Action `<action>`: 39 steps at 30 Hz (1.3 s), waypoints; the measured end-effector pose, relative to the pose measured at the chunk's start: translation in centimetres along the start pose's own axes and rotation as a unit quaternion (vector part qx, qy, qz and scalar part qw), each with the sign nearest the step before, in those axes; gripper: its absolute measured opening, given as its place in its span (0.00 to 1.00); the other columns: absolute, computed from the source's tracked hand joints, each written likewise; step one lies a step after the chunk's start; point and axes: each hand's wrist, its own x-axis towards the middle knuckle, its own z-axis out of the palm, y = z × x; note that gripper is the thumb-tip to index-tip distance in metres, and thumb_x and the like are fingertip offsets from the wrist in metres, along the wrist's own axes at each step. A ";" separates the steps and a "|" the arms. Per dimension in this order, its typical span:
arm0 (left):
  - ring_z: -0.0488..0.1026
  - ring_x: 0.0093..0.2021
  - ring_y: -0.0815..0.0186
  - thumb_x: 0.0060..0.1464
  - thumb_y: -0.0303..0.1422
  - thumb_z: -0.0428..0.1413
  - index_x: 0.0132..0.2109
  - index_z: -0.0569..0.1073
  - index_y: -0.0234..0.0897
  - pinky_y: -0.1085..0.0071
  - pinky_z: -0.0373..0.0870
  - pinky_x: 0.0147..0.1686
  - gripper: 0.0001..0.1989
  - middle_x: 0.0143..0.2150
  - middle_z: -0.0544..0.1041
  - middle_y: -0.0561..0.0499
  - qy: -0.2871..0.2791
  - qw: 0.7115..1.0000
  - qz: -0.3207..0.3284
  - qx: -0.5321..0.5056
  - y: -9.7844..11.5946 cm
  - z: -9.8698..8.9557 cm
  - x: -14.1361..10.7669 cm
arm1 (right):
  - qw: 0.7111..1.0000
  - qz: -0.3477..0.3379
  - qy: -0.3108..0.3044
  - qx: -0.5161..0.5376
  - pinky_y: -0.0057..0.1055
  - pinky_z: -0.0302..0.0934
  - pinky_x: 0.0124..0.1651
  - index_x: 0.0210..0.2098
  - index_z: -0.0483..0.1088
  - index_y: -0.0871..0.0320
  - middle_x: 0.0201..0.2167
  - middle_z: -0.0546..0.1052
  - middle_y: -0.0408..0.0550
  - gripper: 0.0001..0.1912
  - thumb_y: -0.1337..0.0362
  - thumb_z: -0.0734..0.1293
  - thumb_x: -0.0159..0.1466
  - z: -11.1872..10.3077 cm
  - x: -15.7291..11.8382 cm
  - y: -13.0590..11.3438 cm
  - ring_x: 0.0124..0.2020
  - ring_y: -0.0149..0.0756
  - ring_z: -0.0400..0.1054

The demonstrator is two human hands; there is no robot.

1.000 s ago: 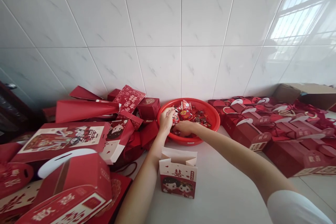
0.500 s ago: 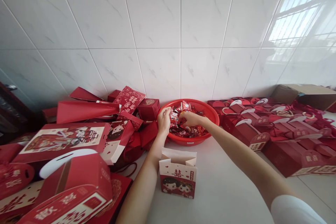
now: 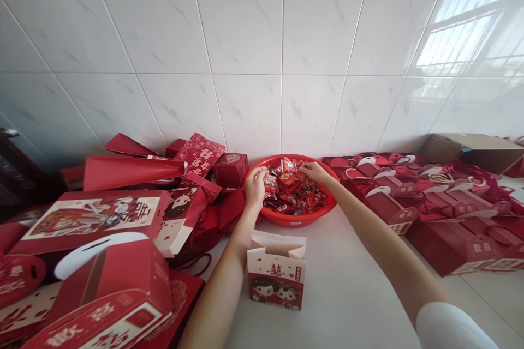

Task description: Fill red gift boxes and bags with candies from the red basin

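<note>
A red plastic basket (image 3: pixel 297 222) full of small wrapped sweets (image 3: pixel 289 182) stands against the wall. Over its left rim is my left hand (image 3: pixel 256 182), its fingers closed on something I cannot make out. My right hand (image 3: pixel 313 173) is at the back right of the sweets, fingers pinched together; what they hold, if anything, is too small to tell. Nearer to me, between my forearms, a small cream and red paper box (image 3: pixel 276 278) with two cartoon figures stands upright, its top open.
Red gift boxes (image 3: pixel 98 218) lie in a loose heap on the left. Rows of folded red boxes with handles (image 3: pixel 454 240) fill the right side. A brown cardboard box (image 3: pixel 487 148) stands at the far right, by the tiled wall (image 3: pixel 245 22).
My right hand has moved from the middle of the basket to its back right, uncovering a red and yellow packet. My left hand has stayed over the left rim.
</note>
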 end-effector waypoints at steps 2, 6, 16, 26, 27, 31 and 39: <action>0.79 0.41 0.60 0.50 0.39 0.55 0.33 0.75 0.38 0.67 0.72 0.46 0.09 0.35 0.81 0.48 -0.001 1.000 -0.002 0.004 0.0 0.0 0.0 | 0.998 -0.005 -0.055 -0.022 0.23 0.58 0.22 0.35 0.74 0.62 0.22 0.76 0.46 0.17 0.54 0.61 0.68 -0.7 -0.2 -0.1 0.19 0.27 0.62; 0.79 0.38 0.60 0.49 0.41 0.57 0.34 0.76 0.38 0.66 0.72 0.43 0.11 0.33 0.80 0.48 -0.013 1.000 -0.009 0.011 0.0 0.0 0.0 | 0.972 -0.013 -0.213 -0.102 0.25 0.60 0.24 0.27 0.77 0.59 0.20 0.75 0.42 0.16 0.51 0.75 0.53 -1.0 -1.8 -0.6 0.21 0.30 0.67; 0.79 0.35 0.61 0.48 0.38 0.57 0.31 0.76 0.38 0.68 0.73 0.40 0.09 0.29 0.80 0.49 -0.039 0.999 -0.011 0.010 0.4 0.2 -0.4 | 0.929 -0.022 -0.185 -0.321 0.39 0.67 0.45 0.36 0.77 0.58 0.41 0.80 0.58 0.12 0.59 0.75 0.53 3.7 -4.1 -2.5 0.46 0.54 0.75; 0.77 0.31 0.63 0.47 0.36 0.56 0.28 0.76 0.38 0.69 0.74 0.36 0.07 0.27 0.80 0.50 -0.047 0.999 -0.006 0.010 0.7 0.3 -0.5 | 0.941 -0.015 -0.114 -0.317 0.28 0.64 0.36 0.43 0.75 0.56 0.42 0.80 0.52 0.10 0.63 0.64 0.66 1.5 -3.1 -2.1 0.43 0.43 0.76; 0.77 0.30 0.63 0.47 0.36 0.56 0.28 0.76 0.38 0.68 0.74 0.36 0.07 0.27 0.80 0.50 -0.047 0.999 -0.006 0.010 0.7 0.3 -0.5 | 0.941 -0.018 -0.122 -0.316 0.28 0.64 0.35 0.43 0.75 0.55 0.42 0.80 0.51 0.10 0.59 0.65 0.65 1.5 -3.2 -2.1 0.42 0.43 0.76; 0.77 0.31 0.62 0.47 0.37 0.57 0.29 0.76 0.38 0.67 0.73 0.37 0.08 0.27 0.79 0.49 -0.054 0.998 -0.005 0.010 0.5 0.3 -0.5 | 0.930 -0.040 -0.157 -0.330 0.34 0.66 0.40 0.51 0.72 0.53 0.42 0.80 0.52 0.22 0.55 0.72 0.58 2.5 -3.8 -2.5 0.42 0.48 0.76; 0.76 0.31 0.64 0.46 0.39 0.57 0.29 0.77 0.38 0.69 0.72 0.35 0.09 0.28 0.79 0.49 -0.060 0.998 0.001 0.012 0.4 0.2 -0.7 | 0.924 -0.061 -0.153 -0.346 0.46 0.66 0.49 0.46 0.73 0.59 0.45 0.79 0.63 0.18 0.65 0.73 0.55 4.2 -3.6 -3.3 0.48 0.57 0.74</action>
